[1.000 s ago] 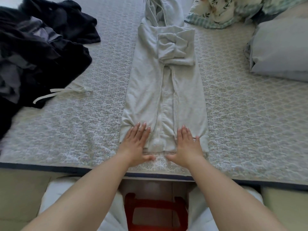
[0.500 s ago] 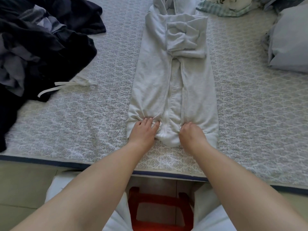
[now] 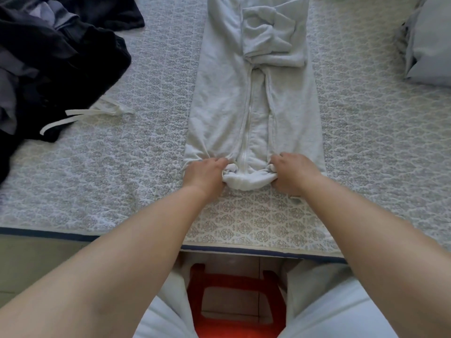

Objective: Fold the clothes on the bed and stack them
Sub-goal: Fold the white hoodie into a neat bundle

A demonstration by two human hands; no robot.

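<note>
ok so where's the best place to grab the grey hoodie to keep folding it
Grip the hoodie at its near hem, one hand each side of the zipper, coming from the bed's near edge. It lies long and narrow, sleeves already folded in, so the bunched hem is the free end. The left hand and right hand already hold it there.

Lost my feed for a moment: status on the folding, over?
Both hands, left and right, grip the grey hoodie's near hem, bunched. Sleeves folded in. Dark clothes pile off left, clear.
</note>
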